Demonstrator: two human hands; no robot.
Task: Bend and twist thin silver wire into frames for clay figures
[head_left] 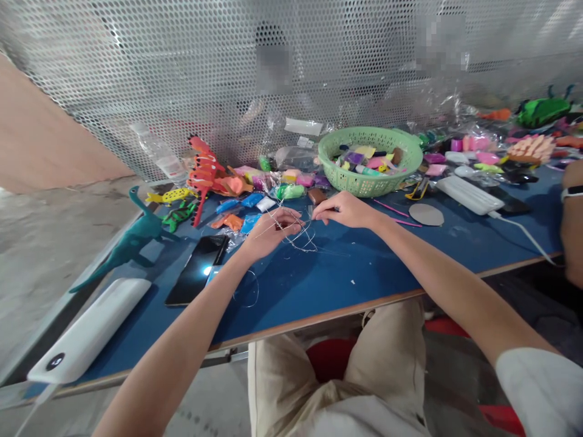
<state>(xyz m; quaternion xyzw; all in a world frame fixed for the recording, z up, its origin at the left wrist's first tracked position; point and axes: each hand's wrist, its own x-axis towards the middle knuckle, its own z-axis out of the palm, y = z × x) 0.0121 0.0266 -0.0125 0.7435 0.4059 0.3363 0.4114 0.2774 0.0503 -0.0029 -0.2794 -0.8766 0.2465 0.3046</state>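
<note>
My left hand [273, 230] is closed around a thin silvery wire [310, 246], which loops and crosses loosely about its fingers above the blue tabletop. Just to the right, my right hand [344, 209] is held palm down with its fingertips pinched together, close to the wire loops. A small greyish piece shows at those fingertips, too small to name. Behind the hands lie packets of coloured clay, among them a green packet [290, 192] and a brown one [316, 195]. Orange clay [234, 222] and blue packets [251, 200] are nearest my left hand.
A green basket [332, 173] of clay packets stands behind my right hand. A black phone [194, 273], a white power bank [91, 331] and a teal long-necked dinosaur figure [132, 237] are at left. Another power bank [469, 194] is at right, near another person's arm [572, 224].
</note>
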